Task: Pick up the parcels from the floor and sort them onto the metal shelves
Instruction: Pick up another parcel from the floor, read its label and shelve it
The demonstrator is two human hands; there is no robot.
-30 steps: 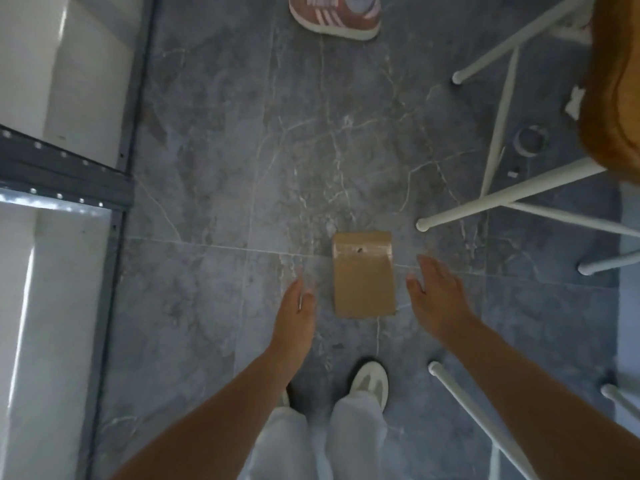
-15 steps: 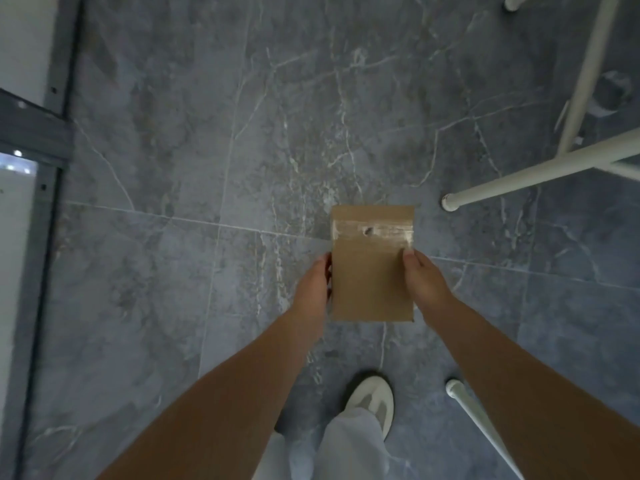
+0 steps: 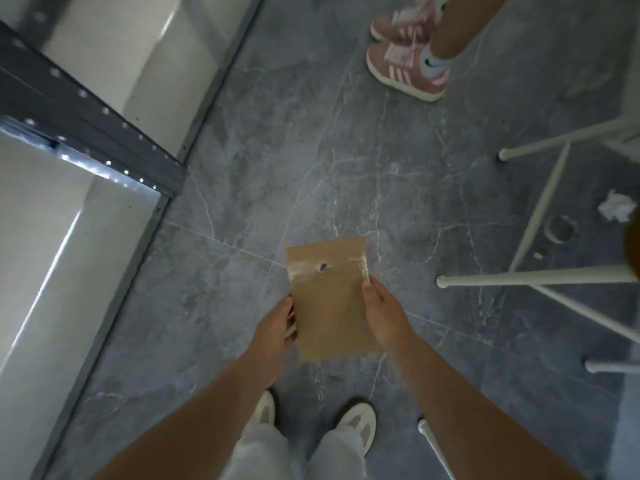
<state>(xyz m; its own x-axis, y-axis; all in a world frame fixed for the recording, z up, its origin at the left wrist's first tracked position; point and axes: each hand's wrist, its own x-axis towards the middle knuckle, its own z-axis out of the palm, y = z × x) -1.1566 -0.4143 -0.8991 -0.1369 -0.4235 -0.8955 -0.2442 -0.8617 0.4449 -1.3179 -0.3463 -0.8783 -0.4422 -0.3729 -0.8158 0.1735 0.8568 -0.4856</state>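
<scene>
A flat brown paper parcel [image 3: 329,299] with a taped flap and a small hole near its top is held above the grey marble floor [image 3: 311,150]. My left hand [image 3: 273,329] grips its left edge and my right hand [image 3: 382,313] grips its right edge. The metal shelf unit [image 3: 86,112], grey with a row of holes along its beam, stands at the left, its pale shelf boards [image 3: 52,237] showing below.
Another person's pink shoes [image 3: 407,62] stand at the top right. White stool legs [image 3: 533,275] spread across the right side, with a crumpled white paper [image 3: 616,210] and a tape ring [image 3: 559,229] on the floor among them. My own white shoes [image 3: 356,424] are below the parcel.
Both hands closed on the parcel's edges and lifted it off the floor. The view has swung up and left, bringing the shelf and the other person's shoes into sight.
</scene>
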